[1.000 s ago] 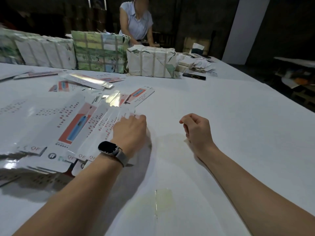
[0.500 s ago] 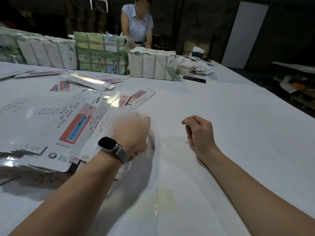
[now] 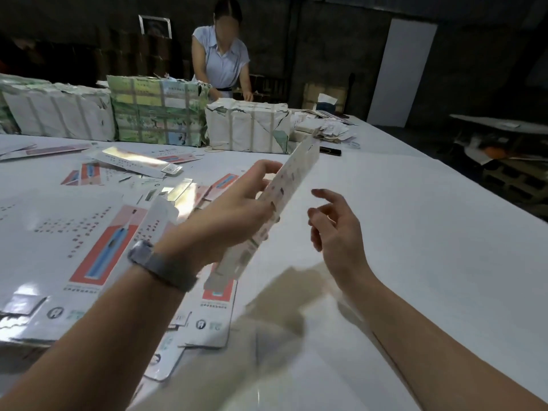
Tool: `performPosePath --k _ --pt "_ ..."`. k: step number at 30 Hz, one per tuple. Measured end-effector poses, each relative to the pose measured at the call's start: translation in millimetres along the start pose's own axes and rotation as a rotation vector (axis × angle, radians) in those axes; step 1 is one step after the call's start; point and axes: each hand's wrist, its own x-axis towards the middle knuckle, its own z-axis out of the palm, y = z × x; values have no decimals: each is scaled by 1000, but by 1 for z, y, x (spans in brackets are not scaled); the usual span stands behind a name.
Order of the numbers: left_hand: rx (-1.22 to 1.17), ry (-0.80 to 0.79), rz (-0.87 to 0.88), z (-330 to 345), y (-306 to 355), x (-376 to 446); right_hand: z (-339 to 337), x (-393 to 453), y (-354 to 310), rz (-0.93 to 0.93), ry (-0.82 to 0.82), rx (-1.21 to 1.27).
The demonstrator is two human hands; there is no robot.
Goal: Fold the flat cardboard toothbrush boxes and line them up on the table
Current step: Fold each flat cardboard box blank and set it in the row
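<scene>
My left hand (image 3: 234, 212) holds one flat toothbrush box (image 3: 292, 179) lifted off the table, fingers and thumb curled round its long edge. The blank is white with small print and slants from near my wrist up toward the far right. My right hand (image 3: 335, 232) hovers just right of it with fingers spread and relaxed, touching nothing. A fanned pile of flat boxes (image 3: 98, 247), white with red and blue toothbrush panels, lies on the white table (image 3: 415, 232) under my left forearm.
More loose flat boxes (image 3: 139, 161) lie scattered at the middle left. Strapped paper bundles (image 3: 157, 114) stand in a row along the far edge, where a person (image 3: 221, 57) leans over one. A dark phone (image 3: 330, 151) lies beside the bundles.
My left hand has picked one flat box off the pile and raised it. My right hand has uncurled and lifted off the table toward the box.
</scene>
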Motion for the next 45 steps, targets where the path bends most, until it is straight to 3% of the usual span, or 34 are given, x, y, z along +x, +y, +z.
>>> performPosePath --k 4,8,11,14,16,20,23,26,28,31,36,45 --pt "-591 -246 -74 10 -9 13 -15 15 -21 -155 9 -124" --pt "-714 -471 -95 25 -28 23 -28 21 -24 -220 -25 -262" --pt "-760 -491 -133 31 -36 28 -32 25 -24 -245 -47 -518" --pt "-766 -450 -125 30 -38 30 -33 27 -25 -251 -46 -671" --pt "-714 -364 -116 36 -34 29 -30 26 -28 -245 -66 -562" --pt "-369 -136 40 48 -30 28 -21 24 -34 -105 -136 -131" --pt "-354 -42 193 48 -31 28 -23 24 -35 -135 -68 -140" --pt "-429 -87 175 43 -30 27 -25 25 -34 -217 -50 -434" --pt "-526 -170 75 42 -29 25 -25 25 -32 -270 -19 -549" --pt "-647 -266 -20 41 -25 22 -22 24 -32 -257 26 -461" --pt "-571 -383 -3 43 -20 25 -20 26 -41 -145 90 -316" --pt "-467 -408 -12 49 -17 26 -24 29 -59 -12 27 -216"
